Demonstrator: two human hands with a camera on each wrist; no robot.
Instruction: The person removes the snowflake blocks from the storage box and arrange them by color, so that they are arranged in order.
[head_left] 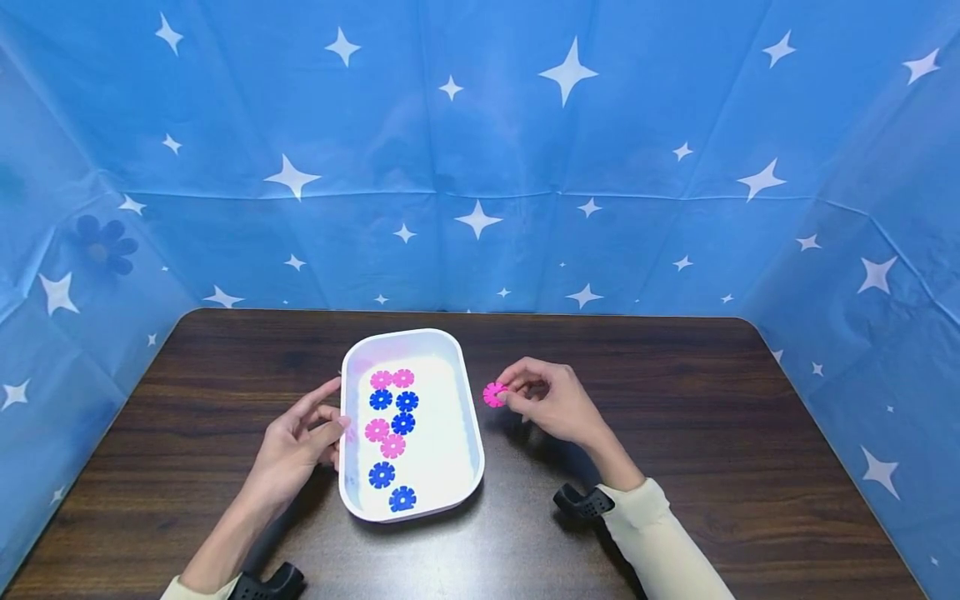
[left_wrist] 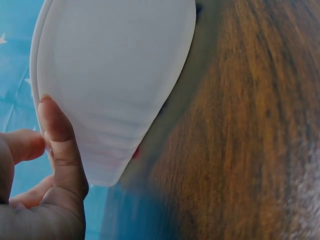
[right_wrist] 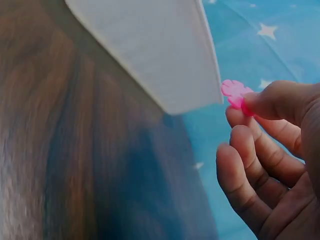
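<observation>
A white tray stands on the table with several pink and blue notched plastic discs in it, mostly along its left half. My left hand holds the tray's left rim, the thumb tip on the edge and the other fingers by the outer wall. Just off the tray's right side, my right hand pinches a bright pink snowflake disc between thumb and index finger, above the table. In the right wrist view that pink disc shows past the thumb tip, the other fingers loosely curled below.
Dark wood-grain table surrounds the tray. A blue curtain with white stars stands behind the table and along both sides. Each wrist wears a black strap, the right one beside a pale sleeve.
</observation>
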